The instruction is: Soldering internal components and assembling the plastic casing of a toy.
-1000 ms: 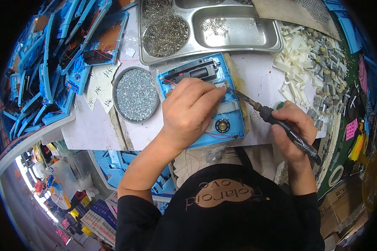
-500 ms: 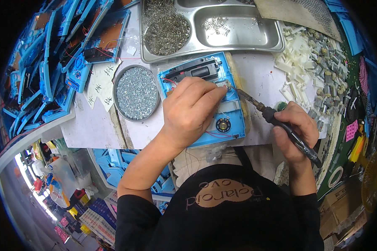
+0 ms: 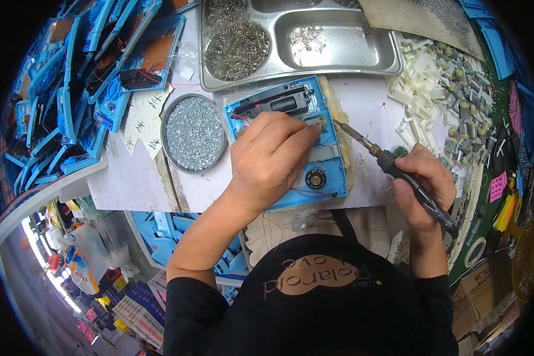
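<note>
My right hand is wrapped round the dark handle of a soldering iron. The iron's thin metal tip points up and left, just off the right edge of a blue plastic casing. Over that casing bends my left hand, its fingertips pinched together near a small part by the casing's right side. What the fingers hold is hidden. Inside the casing are a black elongated module, a small round speaker and red wires. Much of its left half is covered by my hand.
A round dish of small silvery screws stands left of the casing. Behind is a metal compartment tray with small metal parts. Stacked blue casings fill the left; white plastic pieces and grey blocks lie at right.
The soldering iron has drawn back slightly to the right, its tip leaving the small part beside my left fingertips. My left hand stays nearly in place.
</note>
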`<act>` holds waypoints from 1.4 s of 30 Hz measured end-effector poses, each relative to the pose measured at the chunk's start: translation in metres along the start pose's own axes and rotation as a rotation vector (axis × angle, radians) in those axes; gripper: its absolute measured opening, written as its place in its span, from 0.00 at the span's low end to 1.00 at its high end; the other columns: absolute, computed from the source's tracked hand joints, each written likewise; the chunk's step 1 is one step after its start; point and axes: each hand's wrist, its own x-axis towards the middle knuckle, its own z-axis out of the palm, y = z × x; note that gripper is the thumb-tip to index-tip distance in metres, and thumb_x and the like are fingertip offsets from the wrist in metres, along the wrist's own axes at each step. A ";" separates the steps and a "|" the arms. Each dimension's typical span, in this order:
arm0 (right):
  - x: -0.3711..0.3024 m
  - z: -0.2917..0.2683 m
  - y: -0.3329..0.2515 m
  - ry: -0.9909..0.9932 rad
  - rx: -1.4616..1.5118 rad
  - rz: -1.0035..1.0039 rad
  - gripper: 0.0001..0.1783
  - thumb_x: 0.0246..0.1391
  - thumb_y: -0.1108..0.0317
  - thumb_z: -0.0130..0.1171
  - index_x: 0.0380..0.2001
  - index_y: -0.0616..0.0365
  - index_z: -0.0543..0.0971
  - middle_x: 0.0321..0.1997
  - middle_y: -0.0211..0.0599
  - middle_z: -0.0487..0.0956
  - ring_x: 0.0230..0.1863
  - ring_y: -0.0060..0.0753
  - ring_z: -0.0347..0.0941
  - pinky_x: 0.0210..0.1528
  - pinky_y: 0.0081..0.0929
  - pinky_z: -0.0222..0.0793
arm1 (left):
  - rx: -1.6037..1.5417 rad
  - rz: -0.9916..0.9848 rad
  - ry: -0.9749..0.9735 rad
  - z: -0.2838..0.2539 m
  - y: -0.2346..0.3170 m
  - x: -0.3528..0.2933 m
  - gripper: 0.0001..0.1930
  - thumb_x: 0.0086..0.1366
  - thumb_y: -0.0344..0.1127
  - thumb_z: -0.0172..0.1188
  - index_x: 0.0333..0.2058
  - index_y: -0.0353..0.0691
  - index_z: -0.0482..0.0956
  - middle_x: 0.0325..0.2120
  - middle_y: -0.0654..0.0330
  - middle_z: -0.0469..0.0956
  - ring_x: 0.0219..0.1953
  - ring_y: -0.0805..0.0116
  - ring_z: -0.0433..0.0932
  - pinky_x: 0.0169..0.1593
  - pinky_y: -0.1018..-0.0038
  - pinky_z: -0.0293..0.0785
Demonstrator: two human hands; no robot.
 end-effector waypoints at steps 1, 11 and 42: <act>0.000 -0.001 0.000 -0.001 -0.002 0.001 0.14 0.52 0.68 0.70 0.38 0.66 0.82 0.22 0.33 0.73 0.22 0.26 0.64 0.24 0.24 0.55 | 0.004 -0.001 0.000 0.000 0.000 0.000 0.15 0.46 0.20 0.73 0.36 0.36 0.85 0.30 0.57 0.81 0.34 0.57 0.80 0.37 0.67 0.77; 0.000 -0.004 0.000 -0.009 -0.040 -0.032 0.14 0.52 0.68 0.70 0.38 0.66 0.81 0.23 0.36 0.75 0.21 0.28 0.66 0.24 0.24 0.58 | 0.023 -0.003 0.002 0.001 0.002 -0.001 0.16 0.46 0.20 0.73 0.36 0.36 0.85 0.30 0.56 0.81 0.33 0.57 0.80 0.37 0.67 0.77; 0.003 -0.002 0.002 -0.027 -0.036 -0.015 0.14 0.51 0.68 0.70 0.38 0.66 0.82 0.22 0.36 0.75 0.21 0.29 0.67 0.25 0.25 0.59 | 0.318 -0.028 0.088 0.003 0.005 0.001 0.13 0.47 0.30 0.72 0.34 0.44 0.84 0.41 0.63 0.79 0.44 0.60 0.74 0.47 0.64 0.63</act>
